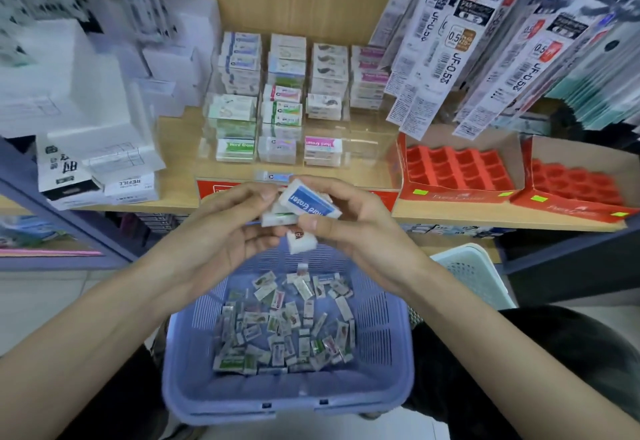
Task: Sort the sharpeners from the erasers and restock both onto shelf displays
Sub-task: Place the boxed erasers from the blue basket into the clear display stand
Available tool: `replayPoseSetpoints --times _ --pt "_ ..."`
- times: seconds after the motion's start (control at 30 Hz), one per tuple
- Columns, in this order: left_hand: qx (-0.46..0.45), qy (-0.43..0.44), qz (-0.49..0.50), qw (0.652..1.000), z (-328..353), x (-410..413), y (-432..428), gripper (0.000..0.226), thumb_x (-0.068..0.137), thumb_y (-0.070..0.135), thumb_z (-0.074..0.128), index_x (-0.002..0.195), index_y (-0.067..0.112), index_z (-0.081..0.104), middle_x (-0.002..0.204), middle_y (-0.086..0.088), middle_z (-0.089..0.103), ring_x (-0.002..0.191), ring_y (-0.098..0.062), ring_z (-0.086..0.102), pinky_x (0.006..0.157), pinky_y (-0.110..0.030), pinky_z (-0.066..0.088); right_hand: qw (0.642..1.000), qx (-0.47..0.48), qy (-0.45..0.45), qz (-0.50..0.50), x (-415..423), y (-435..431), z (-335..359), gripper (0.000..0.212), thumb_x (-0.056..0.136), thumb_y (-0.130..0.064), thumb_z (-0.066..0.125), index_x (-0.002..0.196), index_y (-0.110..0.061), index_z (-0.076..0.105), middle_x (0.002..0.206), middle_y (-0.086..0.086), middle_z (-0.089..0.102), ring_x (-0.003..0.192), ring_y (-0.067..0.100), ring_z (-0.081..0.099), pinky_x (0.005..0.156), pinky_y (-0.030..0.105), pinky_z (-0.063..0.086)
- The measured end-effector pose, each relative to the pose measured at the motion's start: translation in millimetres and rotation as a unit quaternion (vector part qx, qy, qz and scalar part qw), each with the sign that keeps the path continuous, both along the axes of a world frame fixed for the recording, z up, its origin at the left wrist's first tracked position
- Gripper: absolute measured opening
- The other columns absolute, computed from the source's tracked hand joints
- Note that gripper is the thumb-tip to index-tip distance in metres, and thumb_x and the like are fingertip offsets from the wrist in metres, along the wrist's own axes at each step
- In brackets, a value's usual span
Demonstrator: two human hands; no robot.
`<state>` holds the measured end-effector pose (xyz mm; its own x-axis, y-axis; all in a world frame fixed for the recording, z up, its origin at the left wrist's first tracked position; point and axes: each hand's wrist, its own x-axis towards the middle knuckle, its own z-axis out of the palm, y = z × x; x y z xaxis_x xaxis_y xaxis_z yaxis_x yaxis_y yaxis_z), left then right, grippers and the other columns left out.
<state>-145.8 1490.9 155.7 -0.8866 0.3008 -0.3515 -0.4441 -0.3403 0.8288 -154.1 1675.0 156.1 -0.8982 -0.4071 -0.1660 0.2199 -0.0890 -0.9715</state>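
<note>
A blue-sleeved eraser (311, 202), white and printed "Hard Eraser", lies tilted on top of a green-banded eraser (277, 219) and a small white one, all held above the far rim of the lilac basket (287, 401). The right hand (349, 228) curls round the blue-sleeved eraser, thumb in front. The left hand (221, 231) pinches the bundle's left end with bent fingertips. The loose erasers (287, 328) cover the basket floor. The clear display (277, 110) stands near the front edge of the shelf (176, 148).
</note>
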Motion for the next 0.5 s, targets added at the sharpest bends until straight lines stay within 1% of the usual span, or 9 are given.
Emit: replayPoseSetpoints --times 0.07,0.13,0.23,0.3,0.37,0.4,0.43,0.5 --pt "-0.015 -0.001 0.006 1.000 2.3 1.2 3.5 0.025 0.074 0.025 0.060 0.094 0.012 0.069 0.080 -0.004 0.070 0.062 -0.009 0.062 0.057 -0.017 0.052 1.000 -0.014 -0.015 -0.001 0.0 1.0 -0.9 0.040 0.077 -0.008 0.069 0.115 -0.018 0.062 0.110 0.004 0.066 0.101 0.017 0.061 0.092 0.035 0.049" --pt "-0.016 -0.005 0.012 1.000 3.1 2.2 5.4 0.025 0.075 0.024 0.058 0.095 0.011 0.067 0.078 -0.003 0.069 0.060 -0.009 0.061 0.055 -0.017 0.051 0.998 -0.048 -0.036 -0.001 2.4 0.6 -0.8 0.039 0.080 -0.006 0.066 0.118 -0.013 0.060 0.109 0.005 0.067 0.100 0.018 0.062 0.092 0.033 0.050" --pt "-0.026 -0.017 0.025 0.999 3.2 2.0 6.0 0.029 0.075 0.029 0.060 0.098 0.013 0.066 0.084 -0.003 0.067 0.061 -0.009 0.060 0.052 -0.017 0.047 0.992 -0.109 -0.066 -0.010 5.9 -1.2 1.1 0.032 0.082 -0.007 0.057 0.114 -0.008 0.060 0.101 0.004 0.071 0.091 0.015 0.067 0.080 0.024 0.055" --pt "-0.036 -0.035 0.016 0.999 2.8 1.9 6.3 0.041 0.073 0.037 0.062 0.108 0.015 0.062 0.096 -0.006 0.066 0.069 -0.013 0.063 0.056 -0.021 0.048 0.989 -0.127 -0.075 -0.013 6.3 -2.8 3.2 0.031 0.082 -0.010 0.052 0.112 -0.008 0.060 0.100 0.004 0.071 0.090 0.015 0.068 0.078 0.024 0.055" --pt "-0.031 -0.056 -0.002 0.998 2.3 2.0 7.5 0.054 0.074 0.042 0.060 0.121 0.015 0.056 0.110 -0.009 0.067 0.084 -0.019 0.068 0.064 -0.026 0.055 0.989 -0.126 -0.073 -0.018 5.0 -4.0 2.9 0.030 0.084 -0.011 0.051 0.112 -0.010 0.060 0.102 0.004 0.071 0.093 0.016 0.067 0.079 0.024 0.055" --pt "-0.020 -0.064 -0.009 0.998 2.6 2.3 8.3 0.056 0.077 0.042 0.058 0.125 0.014 0.054 0.114 -0.010 0.067 0.091 -0.022 0.069 0.068 -0.030 0.057 0.990 -0.122 -0.071 -0.022 4.5 -4.5 2.3 0.029 0.085 -0.011 0.050 0.113 -0.010 0.059 0.103 0.005 0.070 0.093 0.017 0.067 0.079 0.025 0.055" --pt "-0.007 -0.068 -0.013 0.998 2.6 2.4 9.0 0.055 0.080 0.041 0.056 0.127 0.014 0.052 0.115 -0.010 0.068 0.095 -0.026 0.069 0.070 -0.033 0.058 0.991 -0.113 -0.066 -0.026 3.9 -5.1 1.1 0.028 0.086 -0.011 0.050 0.113 -0.010 0.057 0.104 0.005 0.069 0.093 0.018 0.067 0.079 0.025 0.055" --pt "0.014 -0.078 -0.005 0.997 3.3 2.5 10.4 0.051 0.083 0.039 0.053 0.127 0.015 0.052 0.112 -0.012 0.069 0.097 -0.030 0.069 0.071 -0.035 0.059 0.995 -0.078 -0.041 -0.038 3.0 -5.8 -2.3 0.027 0.086 -0.014 0.051 0.112 -0.010 0.049 0.105 0.009 0.067 0.093 0.022 0.066 0.078 0.029 0.056"
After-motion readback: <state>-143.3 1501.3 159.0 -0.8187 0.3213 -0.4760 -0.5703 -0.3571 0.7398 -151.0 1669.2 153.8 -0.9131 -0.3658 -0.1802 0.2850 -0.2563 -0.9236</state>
